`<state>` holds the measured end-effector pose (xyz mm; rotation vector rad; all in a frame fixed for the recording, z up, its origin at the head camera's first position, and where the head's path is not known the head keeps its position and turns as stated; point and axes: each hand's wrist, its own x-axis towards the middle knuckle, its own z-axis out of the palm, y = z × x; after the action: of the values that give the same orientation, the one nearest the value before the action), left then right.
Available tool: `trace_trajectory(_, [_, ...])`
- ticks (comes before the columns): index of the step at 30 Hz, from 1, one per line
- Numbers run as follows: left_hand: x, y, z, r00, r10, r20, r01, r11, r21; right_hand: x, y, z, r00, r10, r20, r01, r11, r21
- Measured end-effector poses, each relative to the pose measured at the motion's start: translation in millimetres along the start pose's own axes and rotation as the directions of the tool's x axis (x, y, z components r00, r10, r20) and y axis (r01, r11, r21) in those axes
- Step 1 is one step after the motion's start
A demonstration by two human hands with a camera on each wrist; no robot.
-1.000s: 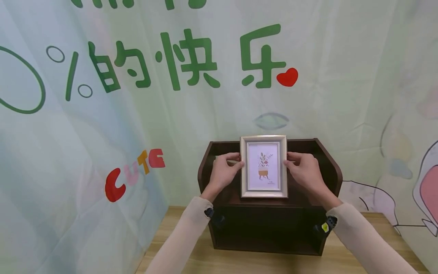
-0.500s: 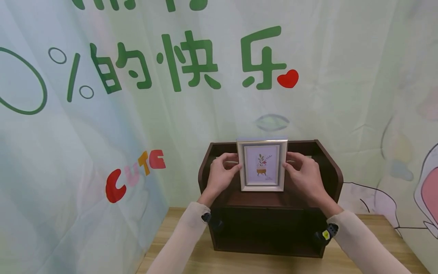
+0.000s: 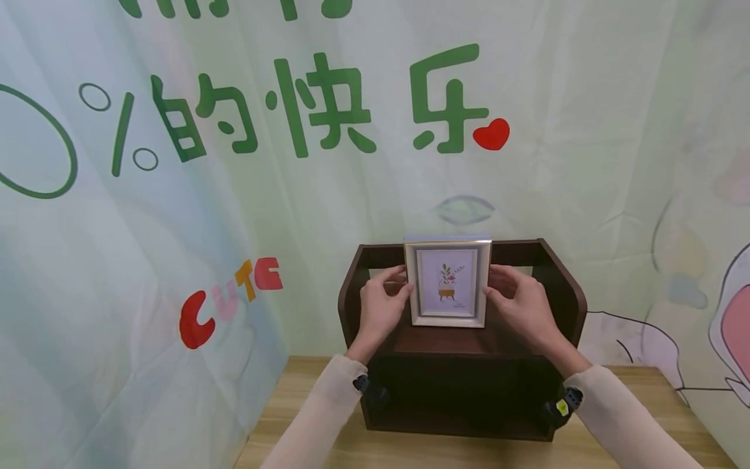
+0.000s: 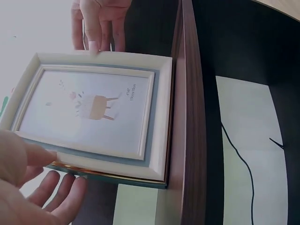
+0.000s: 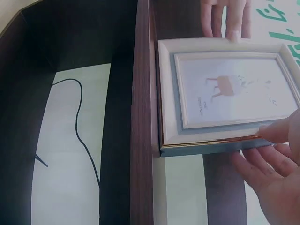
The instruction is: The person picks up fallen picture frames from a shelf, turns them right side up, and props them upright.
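A pale, silvery picture frame (image 3: 448, 281) holding a print of a potted plant stands upright on the upper level of a dark brown wooden shelf (image 3: 439, 341). My left hand (image 3: 381, 305) holds its left side, thumb at the front edge and fingers toward the back. On the opposite side, my right hand (image 3: 523, 307) has its thumb on the front edge, with the other fingers behind. In the left wrist view, the lower edge of the picture frame (image 4: 161, 117) sits just behind the shelf's front lip (image 4: 192, 117). Parts of the fingers are hidden behind the frame.
Beneath the upper level, the shelf has an open lower compartment (image 3: 457, 394). It stands on a light wooden table (image 3: 328, 443). A printed fabric backdrop (image 3: 328, 202) hangs close behind. A thin black cable (image 5: 80, 126) shows through the lower back opening.
Over the last second, the picture frame has moved back onto the shelf and its tilt has changed. Since half a second ago it has stayed in place; both hands' fingers have shifted slightly.
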<state>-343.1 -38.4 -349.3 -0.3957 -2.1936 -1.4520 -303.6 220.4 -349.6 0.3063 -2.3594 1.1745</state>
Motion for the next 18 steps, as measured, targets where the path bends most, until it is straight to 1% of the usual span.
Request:
trace_trajectory(4, [2.5,-0.4,2.2,1.0,-0.009,-0.006,0.009,1.0,0.024,-4.0,-3.9,-0.2,1.0,-0.015,-0.018,0.014,1.0,-0.008])
trace_trajectory(8, [7.2,-5.4,5.8,1.0,-0.018,0.003,0.018,1.0,0.025,-7.9,-8.3,-1.4,1.0,-0.023,-0.016,0.023,1.0,-0.01])
trace_trajectory(16, [15.8,-16.3,14.3,0.999,-0.024,0.032,0.026,0.997,-0.072,-20.7,-18.6,3.5,0.999,-0.035,0.008,0.035,0.999,0.017])
trace_trajectory(18, [17.9,-17.3,16.1,0.999,-0.018,0.04,0.021,0.997,-0.078,-25.0,-21.8,5.6,0.999,-0.031,0.018,0.031,0.999,0.029])
